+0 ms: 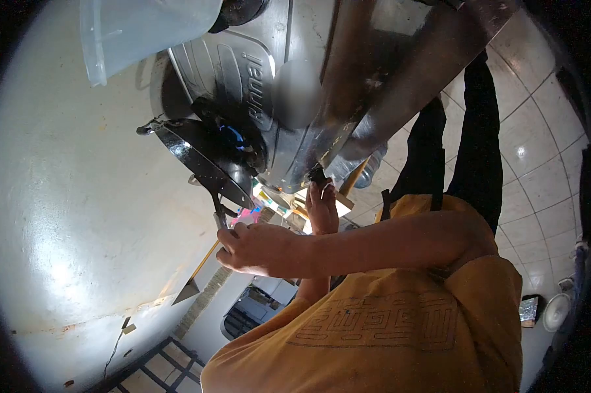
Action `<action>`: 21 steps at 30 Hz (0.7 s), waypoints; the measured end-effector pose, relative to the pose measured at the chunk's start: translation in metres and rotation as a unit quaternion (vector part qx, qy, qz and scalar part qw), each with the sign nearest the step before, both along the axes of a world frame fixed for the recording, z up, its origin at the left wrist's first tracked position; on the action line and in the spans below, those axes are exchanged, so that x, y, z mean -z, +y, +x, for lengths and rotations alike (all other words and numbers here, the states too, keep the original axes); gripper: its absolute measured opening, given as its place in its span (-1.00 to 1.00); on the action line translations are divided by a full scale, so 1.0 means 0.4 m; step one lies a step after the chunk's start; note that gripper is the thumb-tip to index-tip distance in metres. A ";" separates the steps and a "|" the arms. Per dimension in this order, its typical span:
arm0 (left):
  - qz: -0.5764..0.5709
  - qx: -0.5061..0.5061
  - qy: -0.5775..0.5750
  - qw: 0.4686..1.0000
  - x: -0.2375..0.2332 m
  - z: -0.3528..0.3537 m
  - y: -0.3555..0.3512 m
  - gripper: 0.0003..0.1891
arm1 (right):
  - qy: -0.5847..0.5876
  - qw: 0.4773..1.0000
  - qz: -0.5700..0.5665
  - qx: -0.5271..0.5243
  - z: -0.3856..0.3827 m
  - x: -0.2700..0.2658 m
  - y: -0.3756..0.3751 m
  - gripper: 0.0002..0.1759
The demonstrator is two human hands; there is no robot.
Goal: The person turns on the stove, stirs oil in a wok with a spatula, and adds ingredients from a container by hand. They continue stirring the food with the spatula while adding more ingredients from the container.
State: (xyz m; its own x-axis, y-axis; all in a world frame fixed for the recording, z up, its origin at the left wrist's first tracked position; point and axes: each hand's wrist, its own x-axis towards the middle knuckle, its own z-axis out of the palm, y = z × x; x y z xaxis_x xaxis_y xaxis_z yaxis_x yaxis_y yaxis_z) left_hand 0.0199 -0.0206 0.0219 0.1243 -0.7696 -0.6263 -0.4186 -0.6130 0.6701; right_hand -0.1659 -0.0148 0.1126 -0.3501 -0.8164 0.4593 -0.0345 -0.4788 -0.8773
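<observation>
My right hand (259, 249) crosses in front of my left forearm and is closed around the handle of a black wok (197, 154). The wok is tilted beside the burner, where a blue flame (233, 136) shows. At the front edge of the stove (246, 85), marked Rinnai, the fingers of my left hand (323, 208) are bent onto a dark control knob (317, 175). A thin wooden stick (205, 261) with a dark triangular end shows past my right hand.
A translucent plastic container (148, 36) stands at the far end of the stove, close to the wall (66, 196). Below the stove edge is a clear plastic bottle (372, 167). Light tiles (531, 164) cover the floor around my legs. A pale round object (557, 312) lies farther off.
</observation>
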 end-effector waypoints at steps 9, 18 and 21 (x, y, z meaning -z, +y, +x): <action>0.017 0.002 -0.015 1.000 -0.001 -0.015 0.006 -0.76 | 0.002 1.000 -0.003 -0.003 -0.005 0.000 0.006 -0.79; 0.017 0.012 -0.112 0.994 -0.018 -0.053 0.010 -0.76 | -0.008 1.000 -0.009 0.015 -0.010 -0.004 0.010 -0.78; 0.004 0.000 -0.095 0.995 -0.024 -0.050 0.023 -0.70 | -0.002 1.000 -0.020 -0.013 -0.017 -0.016 0.012 -0.76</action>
State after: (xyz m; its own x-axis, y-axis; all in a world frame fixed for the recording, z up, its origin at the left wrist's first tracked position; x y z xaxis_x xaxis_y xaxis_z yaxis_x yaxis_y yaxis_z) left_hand -0.0001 -0.0112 0.0314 0.2407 -0.7651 -0.5972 -0.5370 -0.6175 0.5747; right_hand -0.1726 -0.0098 0.1190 -0.3313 -0.8060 0.4906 -0.0185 -0.5143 -0.8574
